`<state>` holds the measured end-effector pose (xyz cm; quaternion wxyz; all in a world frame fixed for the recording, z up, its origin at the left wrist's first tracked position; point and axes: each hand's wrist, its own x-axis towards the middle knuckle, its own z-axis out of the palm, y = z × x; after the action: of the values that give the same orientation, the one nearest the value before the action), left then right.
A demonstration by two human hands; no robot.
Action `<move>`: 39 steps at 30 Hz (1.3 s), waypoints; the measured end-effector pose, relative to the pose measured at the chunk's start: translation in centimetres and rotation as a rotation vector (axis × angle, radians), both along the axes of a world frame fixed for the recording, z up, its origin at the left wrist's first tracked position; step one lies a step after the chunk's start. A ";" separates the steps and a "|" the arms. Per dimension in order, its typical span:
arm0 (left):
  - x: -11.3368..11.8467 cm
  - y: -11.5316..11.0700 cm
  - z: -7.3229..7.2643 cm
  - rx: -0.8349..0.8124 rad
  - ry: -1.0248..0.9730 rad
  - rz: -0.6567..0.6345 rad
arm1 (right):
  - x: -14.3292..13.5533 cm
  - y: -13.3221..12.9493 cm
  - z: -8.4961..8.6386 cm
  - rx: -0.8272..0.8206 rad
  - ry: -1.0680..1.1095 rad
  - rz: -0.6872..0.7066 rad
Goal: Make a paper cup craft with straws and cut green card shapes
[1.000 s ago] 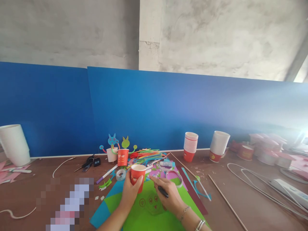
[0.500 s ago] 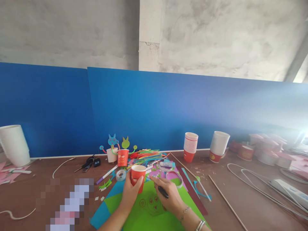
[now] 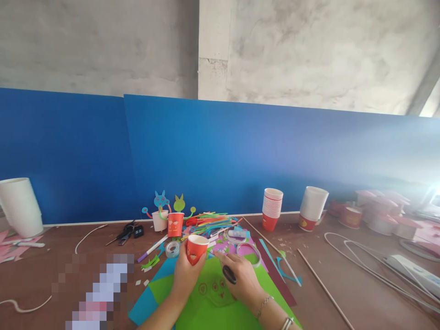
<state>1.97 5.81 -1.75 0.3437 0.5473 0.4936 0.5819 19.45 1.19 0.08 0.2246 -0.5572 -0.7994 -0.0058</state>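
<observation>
A red paper cup with a white rim (image 3: 197, 248) is held in my left hand (image 3: 187, 273), tilted a little above the green sheet. Close to its right, my right hand (image 3: 239, 277) is wrapped round a black-handled tool (image 3: 229, 274), whose far end I cannot make out. Beneath both hands lies the green sheet (image 3: 202, 311), marked with several drawn circles and hearts (image 3: 216, 286). Blue paper (image 3: 142, 305) shows under its left edge. Behind the hands stand a white cup (image 3: 160, 221) and a red cup (image 3: 175, 224) with paper heads and bent arms.
Colored pipe cleaners (image 3: 215, 221) and a tape roll (image 3: 172, 249) lie behind the sheet. Cup stacks (image 3: 272, 204) (image 3: 313, 201) stand at the back right, another stack (image 3: 21, 206) at far left. A wooden stick (image 3: 323, 286) and white cables (image 3: 371, 270) lie to the right.
The cup in my left hand has tipped and risen slightly. The black handle in my right hand has turned, so its loop shows more.
</observation>
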 end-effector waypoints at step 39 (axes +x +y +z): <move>-2.9 2.5 1.2 0.327 0.460 -0.166 | -1.6 -0.9 2.1 -0.105 -0.089 -0.066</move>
<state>-0.94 8.33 -0.53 0.1765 0.7515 0.4116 0.4844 17.82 0.25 2.15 0.1587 -0.5935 -0.7890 0.0041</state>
